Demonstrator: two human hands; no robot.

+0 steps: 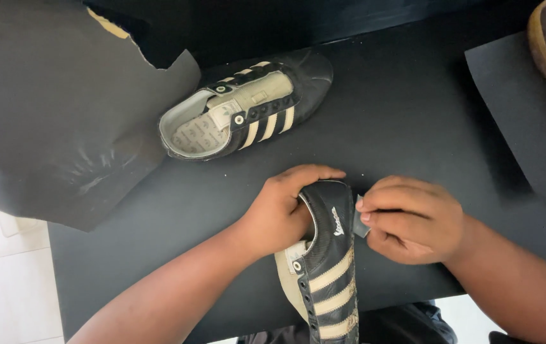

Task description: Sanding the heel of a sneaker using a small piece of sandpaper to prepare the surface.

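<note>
A large dark sheet (63,127) covers the desk's (413,114) left. A second shoe (247,105) lies beyond. The left hand (282,210) clasps the black striped shoe (330,267) at the near edge; the right hand's (413,220) grip pinches a small grey piece (361,224) against it.

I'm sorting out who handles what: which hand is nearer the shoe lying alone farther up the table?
Left. The left hand is just below the lone shoe; the right hand sits farther right.
</note>
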